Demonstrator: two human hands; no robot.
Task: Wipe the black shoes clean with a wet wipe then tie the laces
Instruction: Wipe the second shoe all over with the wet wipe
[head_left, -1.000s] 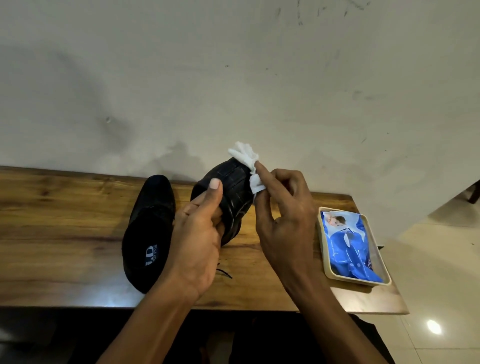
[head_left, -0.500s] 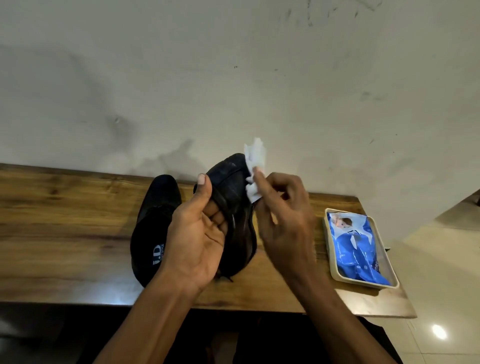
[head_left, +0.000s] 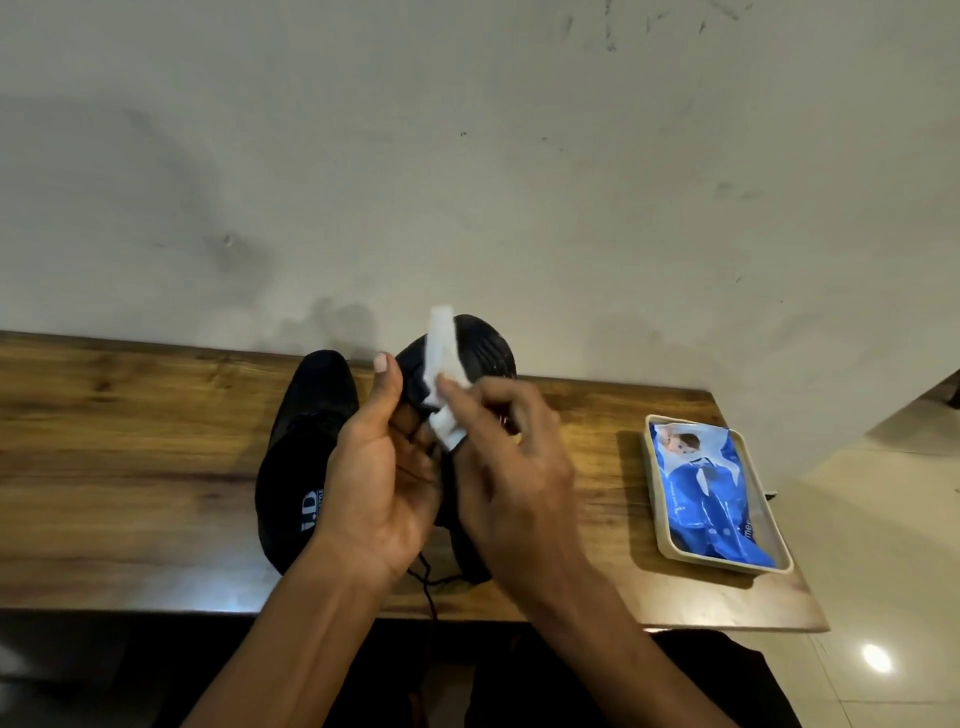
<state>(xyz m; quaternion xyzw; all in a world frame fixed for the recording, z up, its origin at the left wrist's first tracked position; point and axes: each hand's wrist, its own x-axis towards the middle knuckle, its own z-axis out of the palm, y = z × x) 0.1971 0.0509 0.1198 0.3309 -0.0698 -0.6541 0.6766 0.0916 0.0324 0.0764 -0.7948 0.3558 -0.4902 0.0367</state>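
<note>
Two black shoes are on the wooden table (head_left: 130, 467). One black shoe (head_left: 296, 467) lies flat at the left, its white insole logo showing. The other black shoe (head_left: 480, 345) is tipped up, toe raised and ribbed sole facing right. My left hand (head_left: 379, 488) grips this raised shoe from the left, thumb pointing up. My right hand (head_left: 514, 467) pinches a white wet wipe (head_left: 441, 374) against the shoe's upper. A thin black lace (head_left: 428, 587) dangles below the held shoe, over the table's front edge.
A beige tray (head_left: 655, 493) at the table's right end holds a blue wet wipe pack (head_left: 706, 493). A scuffed pale wall stands right behind the table. Tiled floor lies to the right, dark space below the front edge.
The wipe has slid from the shoe's right side across to its upper, nearer my left thumb. The held shoe has turned so its ribbed sole faces right.
</note>
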